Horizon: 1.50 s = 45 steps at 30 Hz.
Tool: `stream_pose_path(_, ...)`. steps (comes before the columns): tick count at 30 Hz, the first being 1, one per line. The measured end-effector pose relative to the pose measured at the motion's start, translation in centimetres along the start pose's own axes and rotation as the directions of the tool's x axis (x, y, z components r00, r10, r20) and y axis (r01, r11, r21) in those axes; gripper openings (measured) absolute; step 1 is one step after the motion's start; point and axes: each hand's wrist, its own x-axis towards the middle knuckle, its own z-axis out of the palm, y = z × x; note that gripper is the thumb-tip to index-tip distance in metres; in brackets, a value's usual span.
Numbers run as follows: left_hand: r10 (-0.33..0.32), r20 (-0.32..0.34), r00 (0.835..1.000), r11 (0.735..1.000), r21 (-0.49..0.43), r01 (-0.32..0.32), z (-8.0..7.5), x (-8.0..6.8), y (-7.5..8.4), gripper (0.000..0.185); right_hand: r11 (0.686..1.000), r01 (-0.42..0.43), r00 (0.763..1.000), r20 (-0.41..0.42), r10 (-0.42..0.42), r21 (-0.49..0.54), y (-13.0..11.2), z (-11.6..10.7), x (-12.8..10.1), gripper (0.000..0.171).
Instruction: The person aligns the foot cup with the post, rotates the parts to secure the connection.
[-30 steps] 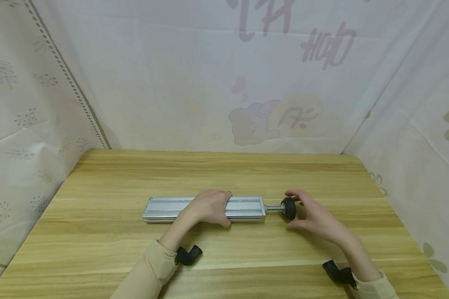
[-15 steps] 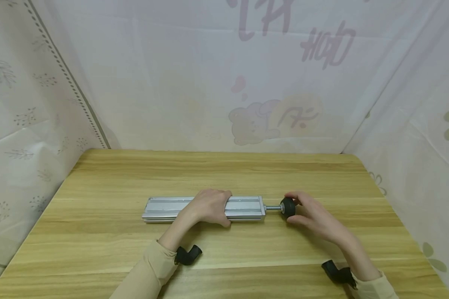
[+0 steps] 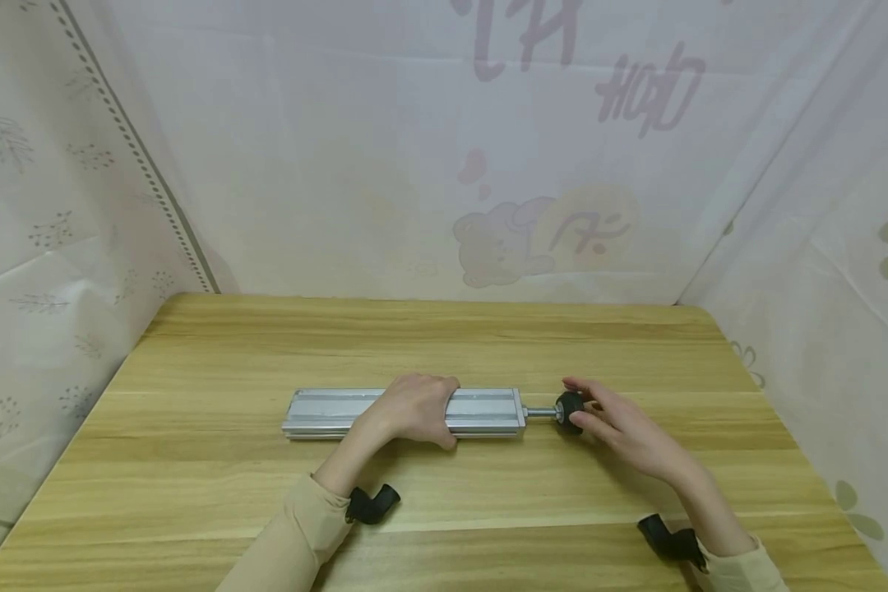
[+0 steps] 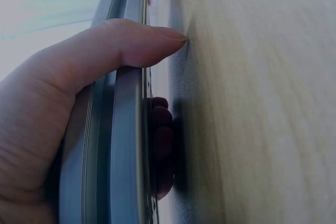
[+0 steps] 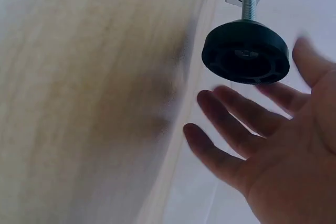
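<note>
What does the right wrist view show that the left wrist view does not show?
Only the right wrist view shows the threaded rod, the underside of the black round foot, and the right hand open beside it, fingers spread. Only the left wrist view shows the left hand gripping the metal bar, thumb on top. Both show the wooden table and part of the bar.

Beige long sleeves [image 3: 296,534]; black wrist-mounted camera brackets [image 3: 370,504]; bare hands [image 3: 414,407].
</note>
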Motion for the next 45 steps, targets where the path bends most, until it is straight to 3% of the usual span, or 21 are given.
stream_pose_path(6,-0.001,-0.001,1.000,1.000,0.004,0.001,0.04,0.00,-0.03,0.043,0.995,0.081,0.995,-0.048,-0.083,-0.052,0.08,0.29,0.29,0.077)
stream_pose_path(17,-0.002,-0.003,1.000,1.000,0.007,0.002,0.07,0.04,-0.02,0.043,0.998,0.068,0.997,-0.039,-0.068,-0.015,0.01,0.19,0.08,0.057)
stream_pose_path(45,0.008,-0.009,1.000,1.000,0.015,-0.008,0.19,-0.05,-0.07,0.044,0.999,0.043,0.999,0.032,-0.043,0.023,-0.34,-0.11,-0.19,0.054)
